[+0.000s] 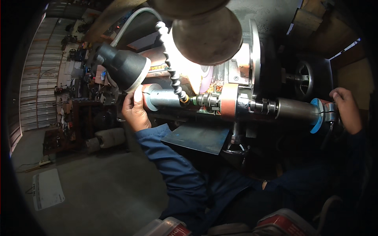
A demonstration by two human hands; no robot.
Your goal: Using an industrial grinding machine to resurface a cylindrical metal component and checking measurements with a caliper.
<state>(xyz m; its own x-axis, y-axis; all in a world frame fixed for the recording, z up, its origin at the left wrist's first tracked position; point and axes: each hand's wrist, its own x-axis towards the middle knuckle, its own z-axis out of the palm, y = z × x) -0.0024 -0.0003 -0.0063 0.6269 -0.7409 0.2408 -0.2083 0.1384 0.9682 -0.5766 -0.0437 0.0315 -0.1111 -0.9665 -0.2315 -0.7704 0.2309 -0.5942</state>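
Note:
A long shaft assembly lies across a grinding machine. My left hand (136, 112) is at its left end, thumb upright and fingers curled round the red collar (148, 97), beside a grey cylinder (168, 98). In the middle, a stepped metal shaft (209, 100) passes a pinkish grinding wheel (206, 80), with orange specks like sparks beside it. At the far right, my right hand (347, 111) has its fingers bent over the metal split clamp (330, 111), next to a blue ring (316, 116). The undersides of both grips are hidden.
A black lamp (122, 67) and a segmented hose (172, 70) reach over the left part. A rounded machine part (207, 37) hangs above. One handwheel (304, 78) stands right, another (236, 150) below the shaft. A metal sheet (197, 137) juts toward me.

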